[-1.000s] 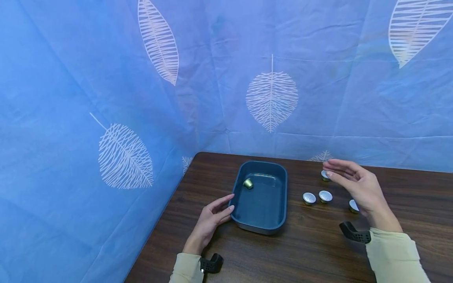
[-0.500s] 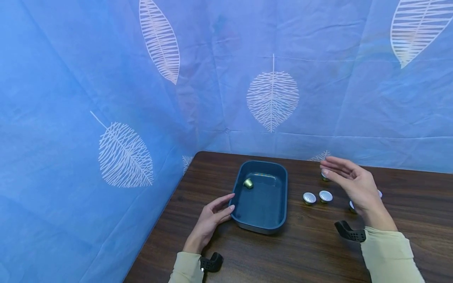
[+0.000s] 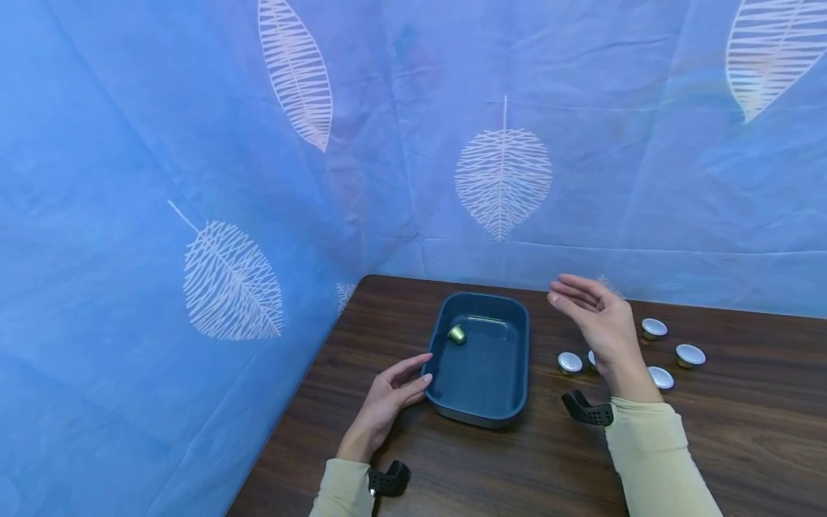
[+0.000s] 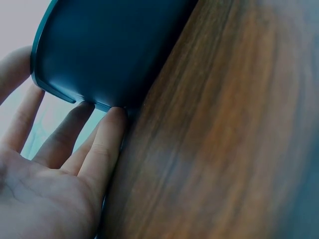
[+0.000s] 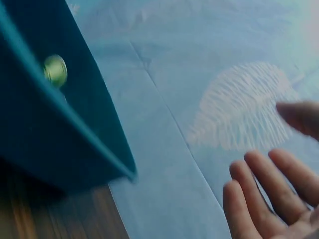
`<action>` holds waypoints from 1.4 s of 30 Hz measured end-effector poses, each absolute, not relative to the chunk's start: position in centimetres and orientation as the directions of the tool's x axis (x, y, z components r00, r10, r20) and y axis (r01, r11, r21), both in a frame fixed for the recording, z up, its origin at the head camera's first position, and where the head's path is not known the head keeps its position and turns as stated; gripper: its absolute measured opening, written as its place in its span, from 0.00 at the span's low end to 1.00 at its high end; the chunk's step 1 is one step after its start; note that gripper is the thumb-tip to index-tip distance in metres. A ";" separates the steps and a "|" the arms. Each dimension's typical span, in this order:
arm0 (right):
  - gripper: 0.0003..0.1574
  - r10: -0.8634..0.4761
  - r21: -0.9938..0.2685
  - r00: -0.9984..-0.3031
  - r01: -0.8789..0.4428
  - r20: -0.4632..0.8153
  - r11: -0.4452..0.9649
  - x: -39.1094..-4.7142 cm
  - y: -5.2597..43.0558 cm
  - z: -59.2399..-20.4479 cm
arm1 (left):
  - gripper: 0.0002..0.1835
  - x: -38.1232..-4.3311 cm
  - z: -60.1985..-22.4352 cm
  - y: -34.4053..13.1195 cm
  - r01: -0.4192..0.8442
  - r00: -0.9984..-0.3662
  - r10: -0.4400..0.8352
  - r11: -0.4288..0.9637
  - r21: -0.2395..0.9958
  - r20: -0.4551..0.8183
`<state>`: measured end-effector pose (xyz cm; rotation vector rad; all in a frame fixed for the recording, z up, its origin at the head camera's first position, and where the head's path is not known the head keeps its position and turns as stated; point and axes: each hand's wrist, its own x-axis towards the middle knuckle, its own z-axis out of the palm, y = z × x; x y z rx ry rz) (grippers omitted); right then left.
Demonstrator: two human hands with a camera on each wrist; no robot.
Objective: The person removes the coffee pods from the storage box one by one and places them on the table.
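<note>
A dark blue rectangular tray [image 3: 477,416] stands on the table with one green-gold coffee capsule [image 3: 457,334] lying tilted inside, near its left wall. My left hand [image 3: 385,402] touches the tray's left side with extended fingers; in the left wrist view the fingertips [image 4: 115,117] rest against its outer wall. To the right of the tray, my right hand [image 3: 601,323] hovers over the table, thumb and fingers apart. Nothing shows between them in the right wrist view. Foil-topped capsules sit around it, including one to its left [image 3: 570,362] and one partly behind the wrist [image 3: 591,360].
More foil-topped capsules stand right of the right hand: a far one [image 3: 654,329], a right one [image 3: 690,355] and a near one [image 3: 660,377]. Behind the dark wooden table [image 3: 517,474] hangs a blue leaf-print cloth [image 3: 413,179].
My right hand has moved left toward the tray, uncovering capsules on the right and covering part of another. My left hand stays at the tray. The head view has shifted slightly.
</note>
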<state>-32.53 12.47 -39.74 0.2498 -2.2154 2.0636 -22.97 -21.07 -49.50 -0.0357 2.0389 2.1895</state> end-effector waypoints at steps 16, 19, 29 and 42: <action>0.29 0.035 -0.954 -0.974 -0.213 0.225 0.210 -33.0 5.6 -40.9 | 0.24 -22.4 -50.3 -19.8 -0.163 -0.982 0.115 -0.116 0.980 -0.150; 0.28 -0.001 -0.931 -0.971 -0.228 0.238 0.284 -33.3 4.8 -41.8 | 0.23 -22.6 -50.2 -19.9 -0.159 -0.983 0.110 -0.116 0.981 -0.146; 0.28 -0.140 -0.815 -0.951 -0.308 0.275 0.490 -33.8 2.1 -43.7 | 0.22 -22.7 -50.1 -19.7 -0.140 -0.986 0.106 -0.108 0.984 -0.129; 0.39 -0.369 -0.665 -0.928 -0.302 0.042 0.683 -35.3 -0.9 -44.8 | 0.22 -23.2 -49.4 -21.2 -0.136 -0.988 0.083 -0.079 0.988 -0.129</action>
